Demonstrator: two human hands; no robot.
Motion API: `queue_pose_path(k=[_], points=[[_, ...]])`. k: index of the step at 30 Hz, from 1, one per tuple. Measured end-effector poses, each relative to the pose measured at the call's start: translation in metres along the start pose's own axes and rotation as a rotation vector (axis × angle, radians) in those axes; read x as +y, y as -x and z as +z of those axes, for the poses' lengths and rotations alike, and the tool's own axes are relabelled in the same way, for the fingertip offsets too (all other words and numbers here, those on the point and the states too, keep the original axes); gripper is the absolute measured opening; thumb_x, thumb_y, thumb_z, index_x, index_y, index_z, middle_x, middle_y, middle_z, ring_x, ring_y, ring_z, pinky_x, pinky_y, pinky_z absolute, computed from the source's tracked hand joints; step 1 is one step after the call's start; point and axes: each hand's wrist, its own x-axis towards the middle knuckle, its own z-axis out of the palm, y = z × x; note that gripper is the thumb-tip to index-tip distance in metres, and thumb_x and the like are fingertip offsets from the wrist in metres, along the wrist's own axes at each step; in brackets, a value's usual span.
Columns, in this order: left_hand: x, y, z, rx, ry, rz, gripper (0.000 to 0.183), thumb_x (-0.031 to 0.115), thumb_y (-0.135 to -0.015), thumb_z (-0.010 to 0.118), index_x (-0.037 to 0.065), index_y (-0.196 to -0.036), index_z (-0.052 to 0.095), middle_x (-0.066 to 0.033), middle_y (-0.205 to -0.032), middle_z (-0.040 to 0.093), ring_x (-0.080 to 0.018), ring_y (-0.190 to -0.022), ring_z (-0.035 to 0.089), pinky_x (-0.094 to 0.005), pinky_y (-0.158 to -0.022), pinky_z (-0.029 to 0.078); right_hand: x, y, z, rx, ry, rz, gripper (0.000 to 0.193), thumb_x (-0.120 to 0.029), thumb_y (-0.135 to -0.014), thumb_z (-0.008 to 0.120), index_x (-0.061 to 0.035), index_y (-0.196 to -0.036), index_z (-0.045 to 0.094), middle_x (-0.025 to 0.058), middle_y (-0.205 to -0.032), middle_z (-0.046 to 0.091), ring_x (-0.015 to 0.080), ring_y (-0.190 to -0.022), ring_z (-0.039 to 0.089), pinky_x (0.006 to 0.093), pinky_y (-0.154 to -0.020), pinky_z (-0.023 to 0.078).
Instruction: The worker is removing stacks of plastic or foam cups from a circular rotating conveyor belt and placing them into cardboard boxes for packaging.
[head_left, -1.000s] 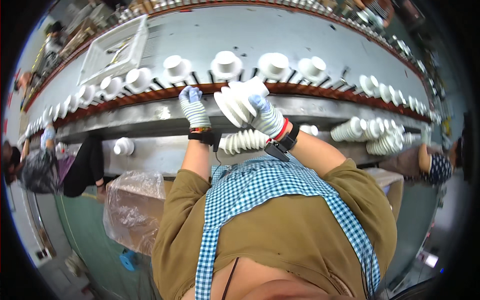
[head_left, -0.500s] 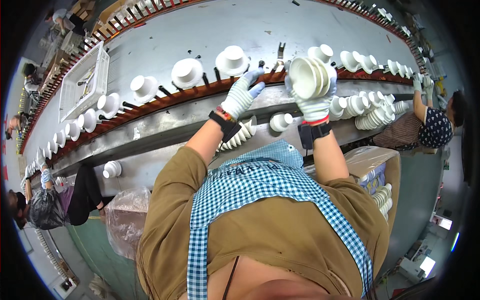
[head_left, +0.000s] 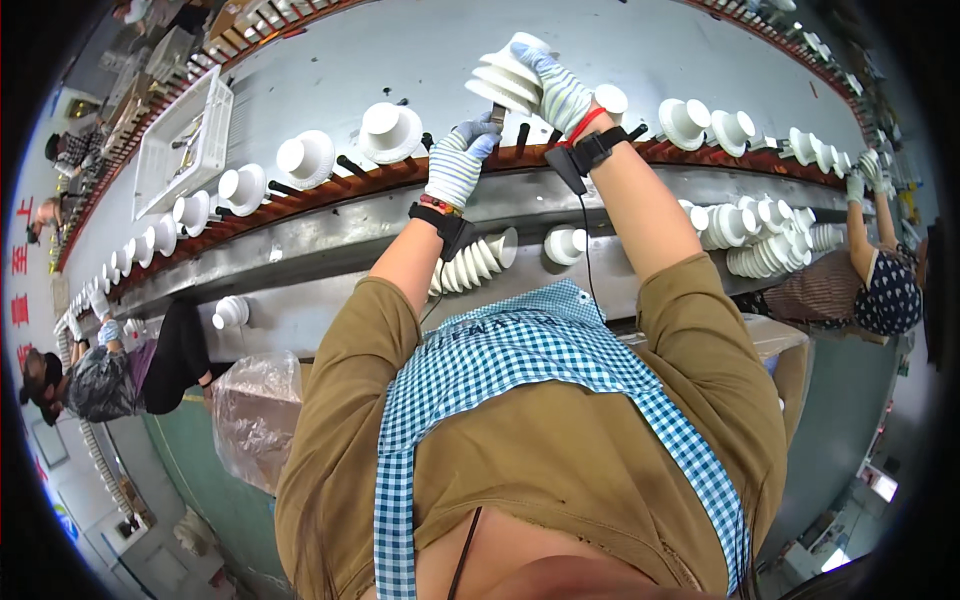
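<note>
My right hand (head_left: 560, 88), in a striped glove with bluish fingertips, grips a tilted stack of white flanged cups (head_left: 505, 82) over the grey table. Just under the stack stands a forked metal holder (head_left: 497, 113), partly covered by the cups. Beside its lower part is my gloved left hand (head_left: 460, 165), thumb and forefinger apart, no cup in it; whether the fingertips touch the holder I cannot tell. Single white cups, such as one flanged cup (head_left: 390, 132) to the left and another cup (head_left: 684, 124) to the right, sit along the row of dark pegs (head_left: 352, 166).
A metal ledge (head_left: 330, 240) below the pegs bears a lying cup stack (head_left: 478, 262), a single cup (head_left: 566, 245) and more stacks (head_left: 770, 240) at right. A white crate (head_left: 185, 150) stands at left. Co-workers (head_left: 130, 370) (head_left: 880, 280) work at both sides. A plastic-wrapped box (head_left: 255, 420) is at lower left.
My right hand has carried the cup stack left and away from me, over the forked holder. My left hand has moved slightly left. The pegs, cups and holder have shifted left.
</note>
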Motion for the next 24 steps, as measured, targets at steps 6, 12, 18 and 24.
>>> queue_pose_path(k=[6,12,18,24], points=[[-0.032,-0.015,-0.018,0.166,-0.583,0.127,0.019,0.014,-0.09,0.065,-0.001,-0.1,0.073,-0.0147,-0.085,0.075,-0.0215,-0.074,0.069,-0.0356,-0.07,0.052,0.02,-0.002,0.019,-0.167,0.905,-0.208,0.065,-0.049,-0.079,0.081,-0.0029,-0.122,0.063,0.0084,-0.113,0.069,0.019,-0.103,0.063,0.0341,-0.094,0.05],[-0.036,-0.001,0.013,0.291,0.706,-0.153,0.031,0.01,-0.091,0.065,0.004,-0.121,0.064,-0.0106,-0.116,0.069,-0.0228,-0.101,0.068,-0.0359,-0.088,0.055,0.045,-0.01,-0.011,-0.19,0.928,-0.341,0.069,-0.041,-0.072,0.087,-0.0017,-0.122,0.061,0.0118,-0.112,0.067,0.0222,-0.103,0.064,0.0359,-0.093,0.052],[-0.015,0.0,0.058,0.547,1.224,-0.133,0.046,0.038,-0.102,0.052,0.005,-0.135,0.053,-0.0117,-0.133,0.06,-0.0268,-0.122,0.058,-0.0434,-0.106,0.047,0.041,-0.002,-0.006,-0.1,1.1,-0.4,0.071,-0.047,-0.066,0.086,-0.0034,-0.117,0.065,0.0201,-0.118,0.062,0.0354,-0.109,0.063,0.0418,-0.096,0.052],[-0.021,-0.019,0.06,0.665,0.939,-0.079,0.046,0.041,-0.105,0.045,0.006,-0.133,0.054,-0.0115,-0.131,0.061,-0.0265,-0.12,0.058,-0.0417,-0.104,0.047,0.059,-0.017,-0.002,-0.016,0.832,-0.298,0.065,-0.041,-0.072,0.084,-0.0023,-0.119,0.064,0.0156,-0.115,0.067,0.0303,-0.104,0.066,0.0386,-0.093,0.053]])
